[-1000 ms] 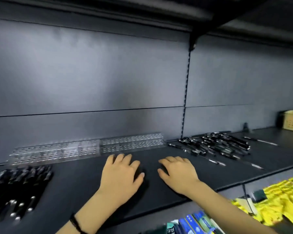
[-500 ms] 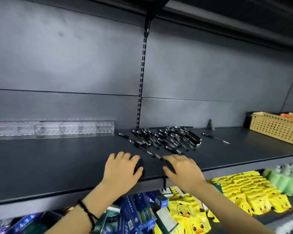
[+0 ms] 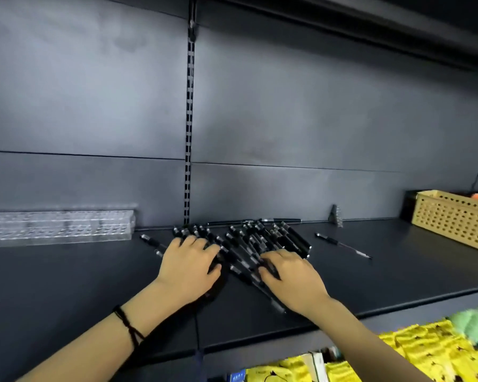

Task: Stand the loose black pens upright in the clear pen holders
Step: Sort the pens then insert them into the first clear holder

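In the head view, the black pens (image 3: 284,238) lie flat in a loose heap at the centre of the frame, on the dark shelf (image 3: 66,285). One stray pen (image 3: 342,245) lies off to the right. The clear pen holders (image 3: 58,227) sit at the left edge against the back panel, well apart from the heap.

Your left hand (image 3: 189,267) lies on the heap's left side with fingers spread and relaxed, gripping nothing. Your right hand (image 3: 290,277) covers the near right side with fingers bent down onto the pens. Whether it pinches one I cannot tell.

You seem to be at the gathering stage. Rake the pens parallel first, tips one way. Then close round a small bundle, not a fistful, since round barrels will likely roll and slip. Carry it left and feed each pen straight down into its own hole. Mind the near shelf edge, because pens there could drop onto the yellow packets (image 3: 425,351) below.
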`<state>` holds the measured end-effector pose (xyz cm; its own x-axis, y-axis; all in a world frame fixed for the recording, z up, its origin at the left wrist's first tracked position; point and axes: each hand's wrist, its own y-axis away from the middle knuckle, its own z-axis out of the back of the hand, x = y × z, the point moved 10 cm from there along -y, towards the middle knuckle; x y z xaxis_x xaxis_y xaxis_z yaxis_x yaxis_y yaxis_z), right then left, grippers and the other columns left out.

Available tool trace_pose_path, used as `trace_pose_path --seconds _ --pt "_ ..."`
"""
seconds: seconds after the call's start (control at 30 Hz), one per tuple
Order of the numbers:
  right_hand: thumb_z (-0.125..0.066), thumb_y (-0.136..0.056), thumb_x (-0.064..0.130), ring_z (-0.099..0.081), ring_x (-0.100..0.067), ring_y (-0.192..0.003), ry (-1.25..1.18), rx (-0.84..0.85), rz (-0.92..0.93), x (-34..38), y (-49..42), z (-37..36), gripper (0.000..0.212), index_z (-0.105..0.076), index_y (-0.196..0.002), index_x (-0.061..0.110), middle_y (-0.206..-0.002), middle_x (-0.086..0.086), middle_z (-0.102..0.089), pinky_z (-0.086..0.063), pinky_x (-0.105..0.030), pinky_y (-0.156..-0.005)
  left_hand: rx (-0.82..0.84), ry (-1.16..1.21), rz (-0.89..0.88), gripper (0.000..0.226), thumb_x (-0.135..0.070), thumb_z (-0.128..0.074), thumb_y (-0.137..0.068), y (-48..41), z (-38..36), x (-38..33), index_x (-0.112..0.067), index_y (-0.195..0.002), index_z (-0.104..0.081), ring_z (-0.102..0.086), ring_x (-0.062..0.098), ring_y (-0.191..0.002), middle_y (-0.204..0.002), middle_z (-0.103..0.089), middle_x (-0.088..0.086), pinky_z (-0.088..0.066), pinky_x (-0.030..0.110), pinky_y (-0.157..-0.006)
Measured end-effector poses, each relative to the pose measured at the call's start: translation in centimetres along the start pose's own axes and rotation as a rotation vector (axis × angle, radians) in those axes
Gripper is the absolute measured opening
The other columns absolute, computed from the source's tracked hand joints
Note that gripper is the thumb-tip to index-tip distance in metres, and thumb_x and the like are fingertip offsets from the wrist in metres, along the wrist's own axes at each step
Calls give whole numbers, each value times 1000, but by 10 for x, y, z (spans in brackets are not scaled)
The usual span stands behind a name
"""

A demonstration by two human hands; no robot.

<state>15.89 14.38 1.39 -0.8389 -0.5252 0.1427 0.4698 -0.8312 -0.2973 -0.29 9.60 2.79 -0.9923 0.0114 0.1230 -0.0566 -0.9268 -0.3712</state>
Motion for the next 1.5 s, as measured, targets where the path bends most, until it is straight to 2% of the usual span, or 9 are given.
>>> trace_pose_path --seconds 0.37,0.57,0.8,0.9,1.03,1.2,1.33,1.4,1.5 --pt "-43 -99 43 -42 -17 -130 -82 74 137 -28 -57 -24 43 -49 -138 25 -138 5 -50 -36 -37 -107 105 -18 109 54 -54 -30 -99 -43 -32 5 -34 -149 -31 -36 17 -138 -148 -42 -7 -29 35 -110" --pt "-46 -97 42 -46 -20 -125 -146 63 184 -36 -95 -21 39 -55 -131 25 -131 3 -55 -38 -39 -105 131 3 155 51 -55 -33 -97 -62 -34 -6 -35 -145 -36 -36 18 -137 -147 -44 -7 -30 37 -112" --pt "-48 -97 40 -53 -25 -119 -201 65 45 -102 -148 -22 38 -58 -127 20 -127 -5 -58 -44 -38 -99 134 118 209 48 -53 -37 -97 -100 -42 -24 -34 -140 -44 -39 18 -135 -142 -50 -6 -30 37 -111" --pt "-48 -97 40 -50 -28 -122 -175 83 -45 -141 -168 -28 41 -57 -130 17 -132 -7 -56 -43 -40 -100 107 137 214 45 -52 -36 -97 -106 -49 -30 -35 -138 -46 -40 15 -134 -140 -51 -9 -30 34 -110" --pt "-45 -98 30 -42 -31 -128 -131 100 -101 -166 -180 -36 41 -53 -135 16 -140 -9 -49 -38 -42 -105 23 173 222 64 -61 -18 -87 -98 -45 -24 -34 -135 -50 -44 16 -132 -137 -55 -10 -33 35 -107" --pt "-43 -98 25 -34 -30 -132 -43 115 -122 -176 -182 -42 41 -53 -137 17 -141 -9 -43 -31 -43 -106 9 218 211 47 -52 -33 -97 -97 -47 -32 -33 -138 -48 -42 14 -133 -139 -53 -11 -30 34 -108" --pt "-51 -97 27 -43 -31 -122 -34 39 -115 -179 -182 -34 25 -68 -113 17 -126 -9 -53 -37 -42 -97 0 221 205 43 -48 -38 -99 -97 -46 -37 -34 -139 -45 -41 11 -133 -137 -53 -13 -27 32 -110" --pt "-51 -96 22 -49 -31 -116 -91 34 -109 -179 -182 -35 19 -67 -105 15 -120 -8 -58 -40 -40 -92 -10 237 210 42 -48 -39 -99 -95 -45 -37 -35 -139 -45 -41 11 -132 -136 -54 -12 -28 30 -109" --pt "-50 -97 20 -49 -31 -118 -141 28 -118 -182 -182 -40 21 -59 -115 14 -123 -7 -60 -40 -41 -93 -23 277 217 41 -47 -41 -99 -93 -46 -36 -33 -137 -48 -43 11 -130 -134 -56 -10 -31 30 -106"
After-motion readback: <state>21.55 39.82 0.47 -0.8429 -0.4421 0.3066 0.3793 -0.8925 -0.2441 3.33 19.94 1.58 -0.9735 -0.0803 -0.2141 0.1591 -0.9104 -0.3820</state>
